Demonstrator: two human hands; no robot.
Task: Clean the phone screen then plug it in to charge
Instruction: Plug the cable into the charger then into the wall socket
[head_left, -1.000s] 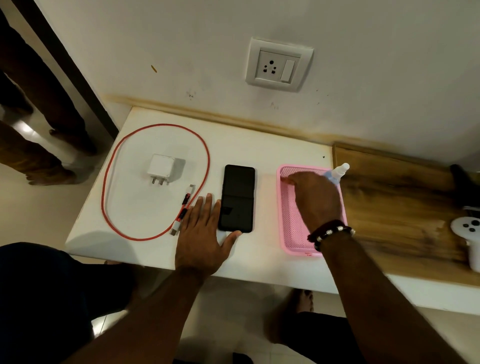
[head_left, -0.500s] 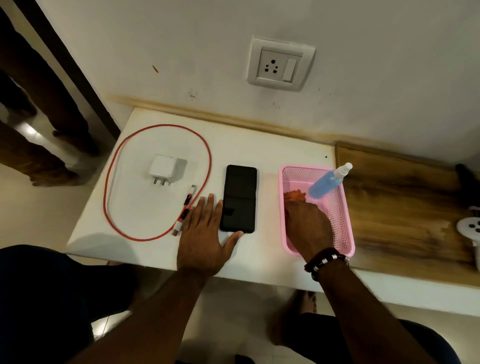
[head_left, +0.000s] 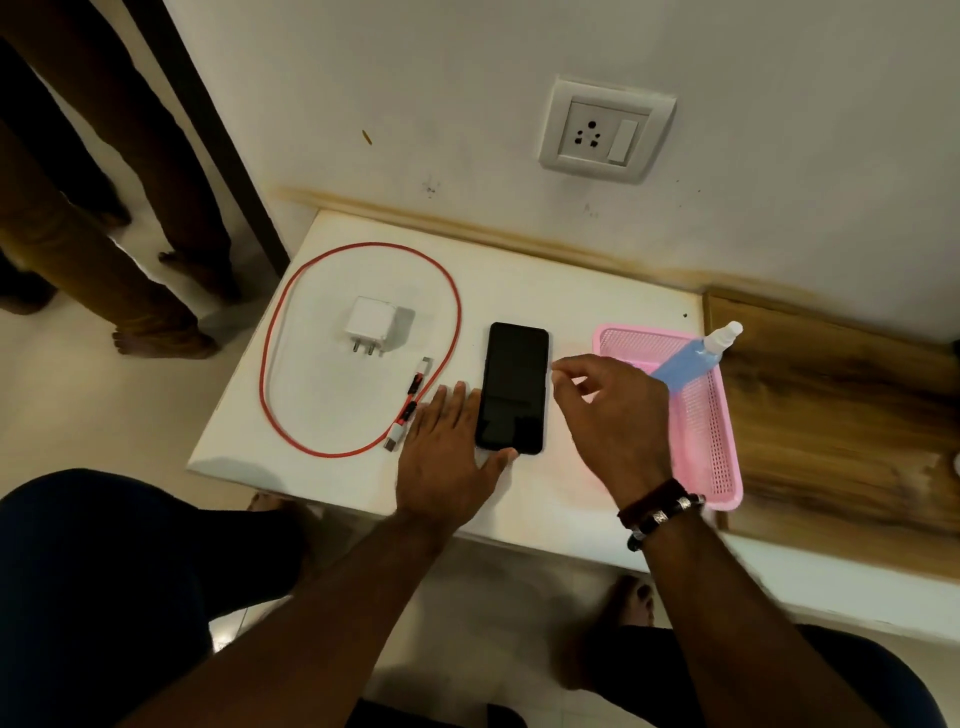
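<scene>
**Risks at the phone: wipe not yet begun**

Head view. The phone (head_left: 513, 387) lies face up on the white table (head_left: 597, 312), dark screen, between the red cable (head_left: 363, 353) and the pink basket (head_left: 696, 415). The left hand (head_left: 447, 457) is laid flat beside the phone's lower left, fingers straight and spread, thumb touching its near edge. The right hand (head_left: 613, 410) is held above the table just right of the phone, fingers curled, thumb and forefinger pinched together; whether a cloth or wipe is pinched cannot be told, since something pale there is blurred. The blue spray bottle (head_left: 691, 358) leans in the basket, nozzle over the rim. The white charger (head_left: 371, 325) sits inside the cable loop; the wall socket (head_left: 605, 130) is above.

Judged risks: the phone could be slid toward the table edge if wiped while braced only by a thumb. The leaning bottle could be tipped out by the right forearm. The cable plugs near the left fingers could be swept off. Spray near the charging port could cause trouble at plug-in.
</scene>
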